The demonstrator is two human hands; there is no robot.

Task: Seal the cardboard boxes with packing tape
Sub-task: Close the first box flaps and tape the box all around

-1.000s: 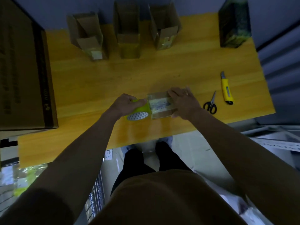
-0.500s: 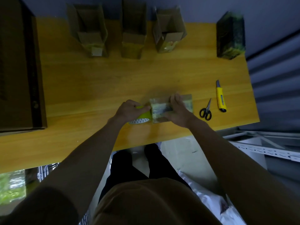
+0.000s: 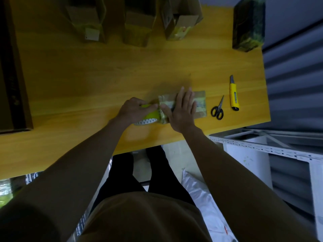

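A small cardboard box (image 3: pixel 200 103) lies flat on the wooden table (image 3: pixel 104 75) near its front edge. My right hand (image 3: pixel 181 109) lies flat on top of the box with straight fingers, pressing it down. At the box's left end my left hand (image 3: pixel 134 109) grips a yellow-green roll of packing tape (image 3: pixel 150 117), held right against the box's edge. Tape shows on the box's left end. Three open cardboard boxes (image 3: pixel 89 20) (image 3: pixel 138 21) (image 3: pixel 178 21) stand in a row at the back of the table.
Black-handled scissors (image 3: pixel 217 110) and a yellow utility knife (image 3: pixel 233 95) lie right of the box. A dark wrapped package (image 3: pixel 248 25) stands at the back right. A large brown carton (image 3: pixel 12 67) fills the table's left side. White shelving (image 3: pixel 262 147) sits at the lower right.
My right hand has flattened out over the box top and the box's right end now shows beyond it. The left hand stays at the box's left end with the roll.
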